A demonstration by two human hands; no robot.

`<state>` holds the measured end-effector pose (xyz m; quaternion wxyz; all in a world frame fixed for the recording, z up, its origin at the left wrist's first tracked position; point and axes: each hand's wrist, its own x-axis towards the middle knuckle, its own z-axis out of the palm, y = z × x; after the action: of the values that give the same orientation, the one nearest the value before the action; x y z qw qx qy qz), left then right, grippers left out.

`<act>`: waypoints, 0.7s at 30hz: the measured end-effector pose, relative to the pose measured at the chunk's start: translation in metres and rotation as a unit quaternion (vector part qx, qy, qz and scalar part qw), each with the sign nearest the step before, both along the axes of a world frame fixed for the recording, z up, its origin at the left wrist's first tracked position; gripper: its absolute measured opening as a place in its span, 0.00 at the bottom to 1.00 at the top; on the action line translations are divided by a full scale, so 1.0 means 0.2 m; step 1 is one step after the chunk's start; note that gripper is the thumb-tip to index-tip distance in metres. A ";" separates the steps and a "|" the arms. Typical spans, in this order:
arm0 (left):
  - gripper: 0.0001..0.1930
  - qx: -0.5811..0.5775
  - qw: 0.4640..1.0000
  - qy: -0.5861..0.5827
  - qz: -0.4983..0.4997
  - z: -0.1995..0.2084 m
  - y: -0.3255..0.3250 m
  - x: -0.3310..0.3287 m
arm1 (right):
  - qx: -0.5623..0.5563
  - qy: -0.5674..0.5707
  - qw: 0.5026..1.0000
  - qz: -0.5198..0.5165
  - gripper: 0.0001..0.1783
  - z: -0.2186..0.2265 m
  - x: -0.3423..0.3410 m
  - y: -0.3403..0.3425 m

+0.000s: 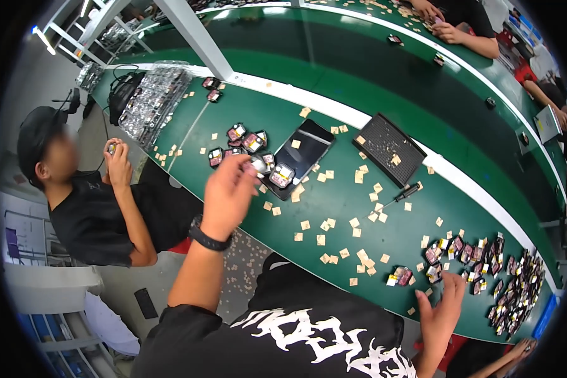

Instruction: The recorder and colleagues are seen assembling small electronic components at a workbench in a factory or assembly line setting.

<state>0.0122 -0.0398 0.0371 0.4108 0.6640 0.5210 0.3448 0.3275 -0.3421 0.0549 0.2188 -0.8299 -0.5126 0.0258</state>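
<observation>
My left hand [225, 195], with a dark band on its wrist, reaches over a group of small black-cased devices [254, 141]. Its thumb and fingers close around one small device [258, 165] with a pale face, partly covered by the fingertips. Another device [282, 176] lies just right of it, at the near end of a flat black tray [305, 148]. At the table's near edge, my right hand [441, 309] is open, fingers apart and holding nothing. The nearest thing to it is a device with pink and yellow parts [399, 276].
Small tan square pieces [321, 240] are scattered across the green table [271, 249]. A black gridded tray [390, 148] and a screwdriver [407, 193] lie farther back. More devices pile up [516, 296] at right. A co-worker [94, 189] sits left, beside stacked clear trays [154, 101].
</observation>
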 end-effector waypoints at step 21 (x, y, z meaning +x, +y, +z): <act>0.24 0.310 0.829 -0.279 -0.373 0.82 -0.54 0.60 | 0.022 0.049 0.997 -0.051 0.19 -0.11 0.07 -0.06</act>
<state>0.1320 -0.1476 0.2011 0.4084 0.7760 -0.0373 0.4792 0.3414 -0.3537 0.0335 0.2626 -0.8475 -0.4591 0.0438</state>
